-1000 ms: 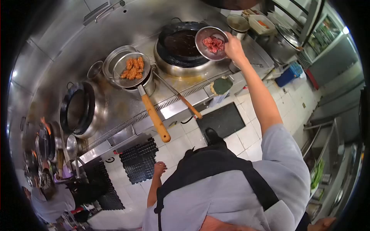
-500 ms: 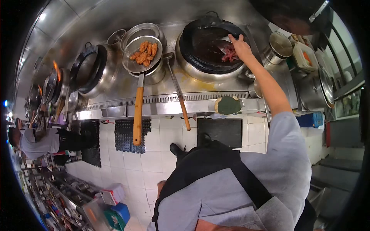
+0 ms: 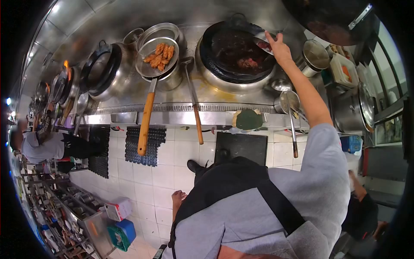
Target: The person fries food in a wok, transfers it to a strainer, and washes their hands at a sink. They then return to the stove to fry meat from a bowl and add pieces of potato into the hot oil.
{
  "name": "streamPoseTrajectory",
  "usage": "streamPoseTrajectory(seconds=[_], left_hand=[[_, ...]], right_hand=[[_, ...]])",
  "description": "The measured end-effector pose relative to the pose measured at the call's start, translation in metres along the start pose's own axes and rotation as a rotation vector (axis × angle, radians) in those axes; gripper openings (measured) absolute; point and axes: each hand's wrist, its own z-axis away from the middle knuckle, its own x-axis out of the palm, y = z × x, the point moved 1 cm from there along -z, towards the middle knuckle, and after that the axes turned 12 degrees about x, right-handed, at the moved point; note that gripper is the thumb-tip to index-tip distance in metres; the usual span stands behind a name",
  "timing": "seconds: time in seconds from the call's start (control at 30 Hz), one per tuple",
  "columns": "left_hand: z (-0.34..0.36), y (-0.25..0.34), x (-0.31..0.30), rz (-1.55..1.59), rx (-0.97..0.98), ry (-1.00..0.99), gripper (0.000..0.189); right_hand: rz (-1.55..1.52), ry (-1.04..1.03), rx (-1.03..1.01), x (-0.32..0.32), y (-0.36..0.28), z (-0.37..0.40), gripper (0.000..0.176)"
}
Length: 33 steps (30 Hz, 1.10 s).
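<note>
My right hand [image 3: 278,48] is closed on the rim of a small metal bowl [image 3: 266,38], tilted over the right edge of the black wok [image 3: 211,54]. Some dark red raw meat [image 3: 263,44] still shows in the bowl. A clump of sliced meat [image 3: 248,63] lies in the dark, shiny bottom of the wok. Down by my waist, my left hand [image 3: 178,198] hangs away from the stove with loosely bent fingers, and I see nothing in it.
Left of the wok, a wood-handled strainer [image 3: 145,116] with fried pieces [image 3: 160,56] rests on a pot. A ladle [image 3: 196,112] juts over the counter edge; another ladle [image 3: 293,134] lies right. Co-workers stand at far left [image 3: 43,144] and behind me at right [image 3: 361,211].
My right hand has lifted the bowl up and right, off the meat in the wok. My left hand shows more fully, and a person has come into view at lower right.
</note>
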Motion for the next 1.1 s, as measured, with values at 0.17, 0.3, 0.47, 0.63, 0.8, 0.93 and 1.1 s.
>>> streamPoseTrajectory(seconds=[0.17, 0.3, 0.47, 0.63, 0.8, 0.93, 1.1], left_hand=[[0.021, 0.095, 0.038, -0.193, 0.083, -0.069, 0.019], [0.032, 0.092, 0.047, -0.187, 0.063, -0.042, 0.019], [0.002, 0.022, 0.022, -0.641, 0.532, -0.254, 0.017], [-0.010, -0.021, 0.011, -0.349, 0.250, -0.095, 0.021], [-0.014, -0.005, 0.014, -0.567, 0.353, -0.211, 0.020], [-0.020, 0.025, 0.041, -0.015, 0.108, -0.115, 0.020], [0.022, 0.134, 0.104, -0.141, 0.093, -0.158, 0.018]], right_hand=[[0.067, 0.004, -0.030, 0.003, 0.005, 0.007, 0.072], [0.107, 0.004, 0.017, 0.004, 0.012, 0.008, 0.076], [0.009, 0.149, -0.029, -0.004, 0.025, 0.011, 0.077], [-0.093, 0.156, -0.058, -0.010, 0.033, 0.036, 0.077], [-0.140, 0.140, -0.022, -0.009, 0.041, 0.032, 0.074], [-0.507, 0.252, 0.195, -0.012, 0.053, 0.028, 0.071], [-0.505, 0.444, 0.068, -0.023, 0.055, 0.045, 0.062]])
